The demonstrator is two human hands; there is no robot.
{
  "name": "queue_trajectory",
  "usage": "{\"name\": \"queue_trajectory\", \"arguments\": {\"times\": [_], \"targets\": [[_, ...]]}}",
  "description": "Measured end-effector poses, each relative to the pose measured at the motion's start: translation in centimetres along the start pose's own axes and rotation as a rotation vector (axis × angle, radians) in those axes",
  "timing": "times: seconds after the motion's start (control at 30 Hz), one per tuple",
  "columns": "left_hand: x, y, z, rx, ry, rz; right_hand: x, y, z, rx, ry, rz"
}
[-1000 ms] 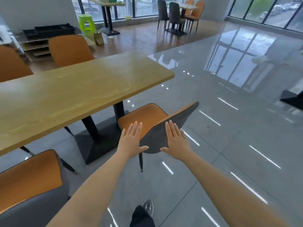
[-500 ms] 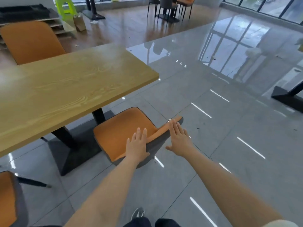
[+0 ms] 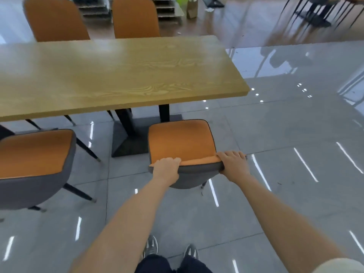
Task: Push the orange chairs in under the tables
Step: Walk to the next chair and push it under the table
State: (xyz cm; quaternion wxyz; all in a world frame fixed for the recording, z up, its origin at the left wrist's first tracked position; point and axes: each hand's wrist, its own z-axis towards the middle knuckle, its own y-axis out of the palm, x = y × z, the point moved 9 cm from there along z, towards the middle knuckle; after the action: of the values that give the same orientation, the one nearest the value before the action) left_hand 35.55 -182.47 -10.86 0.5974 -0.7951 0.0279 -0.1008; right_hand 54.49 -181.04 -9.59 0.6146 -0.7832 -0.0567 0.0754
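An orange chair (image 3: 180, 141) with a grey back shell stands in front of me, its seat facing the long wooden table (image 3: 118, 75). The seat's front edge is just short of the table's near edge. My left hand (image 3: 167, 168) grips the left end of the backrest's top rim. My right hand (image 3: 233, 162) grips the right end of the same rim. A second orange chair (image 3: 33, 154) stands to the left, pulled out from the table. Two more orange chairs (image 3: 136, 18) sit on the table's far side.
The table's black pedestal base (image 3: 130, 138) lies on the floor just left of the chair's seat. Glossy grey tiled floor (image 3: 295, 174) spreads to the right. My feet (image 3: 171, 251) stand close behind the chair. Stacked shelving and dark chair legs are far back.
My open hands have closed over the backrest's top rim. The chair has turned from an angle to face the table squarely, and I now stand directly behind it.
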Motion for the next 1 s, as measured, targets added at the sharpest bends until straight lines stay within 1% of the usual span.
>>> {"name": "queue_trajectory", "arguments": {"times": [0.13, 0.3, 0.43, 0.6, 0.87, 1.0], "targets": [[0.1, 0.6, -1.5, -0.006, -0.001, -0.005, -0.2, 0.8, -0.4, -0.083, -0.003, -0.018], [-1.7, 0.2, -3.2, -0.002, -0.023, 0.002, -2.8, 0.5, -1.3, -0.085, -0.034, 0.012], [-4.3, 0.3, -5.3, -0.026, -0.048, -0.018, -6.1, 0.8, -1.5, -0.132, -0.084, 0.038], [-8.5, 0.4, -7.7, -0.037, -0.097, -0.018, -10.7, 1.0, -1.5, -0.138, -0.133, 0.053], [-15.8, 0.2, -9.8, 0.003, -0.155, -0.010, -18.3, 1.2, -0.4, -0.123, -0.186, 0.044], [-18.7, -0.4, -9.6, 0.022, -0.169, -0.033, -20.9, 1.0, 0.9, -0.118, -0.185, 0.030]]}}
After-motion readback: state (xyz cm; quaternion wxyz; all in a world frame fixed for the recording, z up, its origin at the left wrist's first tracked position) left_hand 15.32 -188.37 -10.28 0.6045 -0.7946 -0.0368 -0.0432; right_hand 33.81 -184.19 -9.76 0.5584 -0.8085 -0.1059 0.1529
